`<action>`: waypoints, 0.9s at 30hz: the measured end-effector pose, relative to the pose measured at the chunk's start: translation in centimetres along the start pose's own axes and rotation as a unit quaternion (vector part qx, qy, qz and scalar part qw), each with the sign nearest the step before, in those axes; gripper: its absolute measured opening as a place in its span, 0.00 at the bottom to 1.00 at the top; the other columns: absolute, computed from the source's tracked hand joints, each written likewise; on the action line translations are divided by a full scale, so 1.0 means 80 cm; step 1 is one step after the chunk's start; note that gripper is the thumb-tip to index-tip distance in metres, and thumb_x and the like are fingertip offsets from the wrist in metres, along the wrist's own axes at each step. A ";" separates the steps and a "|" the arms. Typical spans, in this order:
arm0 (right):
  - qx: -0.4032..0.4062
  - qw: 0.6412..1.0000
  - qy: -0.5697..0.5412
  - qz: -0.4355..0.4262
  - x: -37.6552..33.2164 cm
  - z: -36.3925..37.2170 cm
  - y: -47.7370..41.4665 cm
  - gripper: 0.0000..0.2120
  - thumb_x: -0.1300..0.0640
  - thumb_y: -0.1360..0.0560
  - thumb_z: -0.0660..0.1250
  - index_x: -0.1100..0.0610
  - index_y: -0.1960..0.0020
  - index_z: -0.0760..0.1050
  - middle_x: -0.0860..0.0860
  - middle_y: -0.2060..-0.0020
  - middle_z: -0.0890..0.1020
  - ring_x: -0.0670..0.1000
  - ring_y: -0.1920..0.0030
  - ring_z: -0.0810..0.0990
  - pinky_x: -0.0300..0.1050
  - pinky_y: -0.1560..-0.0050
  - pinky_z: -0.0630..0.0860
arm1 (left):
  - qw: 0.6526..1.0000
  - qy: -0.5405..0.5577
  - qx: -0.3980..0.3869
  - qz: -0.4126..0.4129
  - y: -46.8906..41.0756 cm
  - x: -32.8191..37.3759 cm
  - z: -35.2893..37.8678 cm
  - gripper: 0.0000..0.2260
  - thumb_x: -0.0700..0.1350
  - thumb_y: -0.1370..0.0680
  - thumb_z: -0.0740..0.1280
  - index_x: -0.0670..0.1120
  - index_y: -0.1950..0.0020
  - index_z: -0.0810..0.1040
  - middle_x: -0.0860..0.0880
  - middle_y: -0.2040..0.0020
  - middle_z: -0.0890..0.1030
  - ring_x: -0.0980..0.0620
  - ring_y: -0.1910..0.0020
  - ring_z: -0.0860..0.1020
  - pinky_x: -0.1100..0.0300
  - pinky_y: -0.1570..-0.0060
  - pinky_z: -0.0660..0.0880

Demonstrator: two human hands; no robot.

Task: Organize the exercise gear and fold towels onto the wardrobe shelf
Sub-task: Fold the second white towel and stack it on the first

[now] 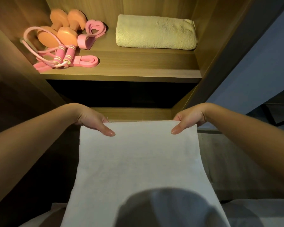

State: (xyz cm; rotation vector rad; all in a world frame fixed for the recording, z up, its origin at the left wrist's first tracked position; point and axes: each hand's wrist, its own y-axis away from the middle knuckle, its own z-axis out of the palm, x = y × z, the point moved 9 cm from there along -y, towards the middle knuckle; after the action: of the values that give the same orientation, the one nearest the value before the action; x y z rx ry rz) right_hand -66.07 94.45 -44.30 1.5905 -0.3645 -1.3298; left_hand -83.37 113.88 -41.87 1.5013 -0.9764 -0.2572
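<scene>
I hold a white towel (138,161) stretched flat in front of me, below the wardrobe shelf (121,77). My left hand (93,121) grips its top left corner and my right hand (188,121) grips its top right corner, thumbs on top. On the lit shelf a folded cream towel (156,32) lies at the right. At the left lie two orange dumbbells (64,28), a pink skipping rope (62,54) with striped handles, and pink resistance bands (92,32), one of them near the front edge (87,61).
Wooden side panels (220,38) close in the shelf on both sides. A dark open compartment (121,94) lies under the shelf. A blue wall (261,71) is at the right. A dark rounded shape (167,208) covers the towel's lower part.
</scene>
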 end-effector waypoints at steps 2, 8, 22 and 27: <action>0.036 0.999 0.027 -0.019 -0.017 0.002 0.029 0.16 0.52 0.22 0.66 0.58 0.38 0.77 0.56 0.41 0.81 0.59 0.41 0.81 0.52 0.42 0.78 | 0.999 -0.020 0.040 0.011 0.030 0.013 -0.005 0.22 0.60 0.29 0.66 0.48 0.43 0.80 0.52 0.47 0.84 0.53 0.47 0.83 0.61 0.42 0.77; 0.188 0.969 0.152 -0.041 -0.100 0.032 0.164 0.21 0.48 0.29 0.71 0.60 0.42 0.79 0.55 0.47 0.84 0.57 0.45 0.83 0.52 0.42 0.78 | 0.962 -0.127 0.241 0.030 0.169 0.074 -0.026 0.25 0.67 0.39 0.69 0.52 0.51 0.80 0.56 0.58 0.83 0.58 0.61 0.81 0.66 0.60 0.75; 0.680 0.569 0.447 -0.120 -0.264 0.127 0.408 0.03 0.56 0.28 0.74 0.52 0.58 0.80 0.51 0.63 0.78 0.54 0.60 0.77 0.44 0.61 0.72 | 0.624 -0.428 0.652 0.051 0.438 0.193 -0.003 0.13 0.59 0.28 0.71 0.52 0.53 0.77 0.54 0.61 0.74 0.53 0.61 0.74 0.52 0.63 0.77; 0.663 0.591 0.451 -0.087 -0.254 0.122 0.415 0.06 0.58 0.26 0.72 0.55 0.49 0.80 0.52 0.57 0.80 0.53 0.56 0.78 0.43 0.58 0.73 | 0.598 -0.449 0.661 0.066 0.445 0.204 0.000 0.14 0.54 0.26 0.72 0.52 0.45 0.75 0.54 0.57 0.73 0.55 0.60 0.72 0.61 0.67 0.71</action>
State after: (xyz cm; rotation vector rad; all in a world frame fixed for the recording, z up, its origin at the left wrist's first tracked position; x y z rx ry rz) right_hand -70.22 89.36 -4.72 3.3341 -0.5862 0.0951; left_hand -88.12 106.97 -3.58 2.7022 -2.4297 -0.1427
